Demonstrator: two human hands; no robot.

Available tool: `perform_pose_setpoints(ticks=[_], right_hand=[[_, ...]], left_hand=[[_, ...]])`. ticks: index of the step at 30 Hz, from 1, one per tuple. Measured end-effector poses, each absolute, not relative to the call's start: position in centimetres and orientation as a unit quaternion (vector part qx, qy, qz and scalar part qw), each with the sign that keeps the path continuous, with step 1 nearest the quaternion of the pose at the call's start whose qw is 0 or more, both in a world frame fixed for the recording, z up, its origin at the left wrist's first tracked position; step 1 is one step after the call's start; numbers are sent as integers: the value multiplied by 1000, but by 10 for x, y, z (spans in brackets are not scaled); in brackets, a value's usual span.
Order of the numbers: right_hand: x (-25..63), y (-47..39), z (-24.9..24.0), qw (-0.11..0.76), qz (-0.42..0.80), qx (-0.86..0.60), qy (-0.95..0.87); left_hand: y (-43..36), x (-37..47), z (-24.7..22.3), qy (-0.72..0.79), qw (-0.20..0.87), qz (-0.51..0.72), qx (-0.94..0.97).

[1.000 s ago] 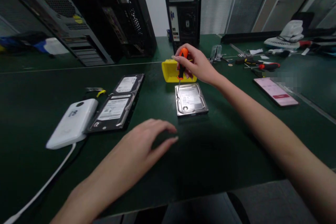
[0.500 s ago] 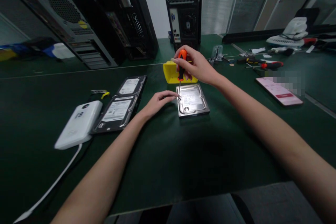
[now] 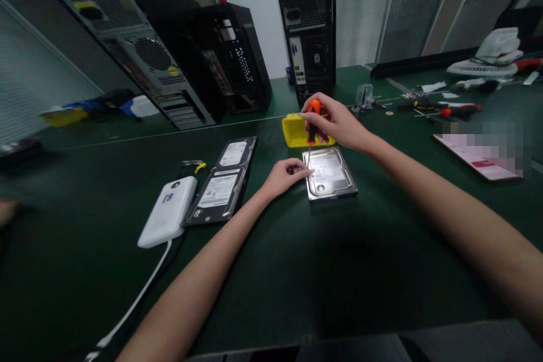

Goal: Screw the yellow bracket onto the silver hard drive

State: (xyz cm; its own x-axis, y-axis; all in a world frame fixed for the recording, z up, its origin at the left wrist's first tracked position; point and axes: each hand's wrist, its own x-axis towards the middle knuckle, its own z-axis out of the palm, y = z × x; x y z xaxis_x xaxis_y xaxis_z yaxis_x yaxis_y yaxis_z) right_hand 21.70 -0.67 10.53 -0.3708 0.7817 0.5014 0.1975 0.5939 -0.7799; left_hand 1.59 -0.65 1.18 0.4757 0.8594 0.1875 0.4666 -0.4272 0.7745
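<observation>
A silver hard drive [image 3: 333, 175] lies flat on the dark green table [image 3: 271, 271]. My right hand [image 3: 335, 121] is closed on the handle of an orange and black screwdriver [image 3: 314, 113], held upright. Its shaft points down to the drive's left edge. My left hand [image 3: 285, 176] is at that same edge, thumb and forefinger close together beside the screwdriver tip; whether they hold anything is too small to tell. Behind the drive stands a yellow tray [image 3: 292, 133], partly covered by my right hand.
Two more hard drives [image 3: 218, 188] lie left of my left hand, beside a white device [image 3: 169, 209] with a white cable. Computer cases [image 3: 314, 45] stand at the back. A pink phone [image 3: 470, 153] and pliers [image 3: 460, 109] lie right. Part of another person's hand [image 3: 6, 212] shows far left.
The view has shifted, so the table's things appear further right and slightly lower. My left thumb and forefinger have drawn closer together. The screwdriver is still in my right hand at the drive.
</observation>
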Motion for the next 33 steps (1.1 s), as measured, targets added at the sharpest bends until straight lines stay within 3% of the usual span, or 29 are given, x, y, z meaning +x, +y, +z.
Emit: perform_pose_setpoints(ticks=[33], right_hand=[[214,-13,112,424,286,-299,-806]], left_hand=[[-10,11,14,406,344,287,797]])
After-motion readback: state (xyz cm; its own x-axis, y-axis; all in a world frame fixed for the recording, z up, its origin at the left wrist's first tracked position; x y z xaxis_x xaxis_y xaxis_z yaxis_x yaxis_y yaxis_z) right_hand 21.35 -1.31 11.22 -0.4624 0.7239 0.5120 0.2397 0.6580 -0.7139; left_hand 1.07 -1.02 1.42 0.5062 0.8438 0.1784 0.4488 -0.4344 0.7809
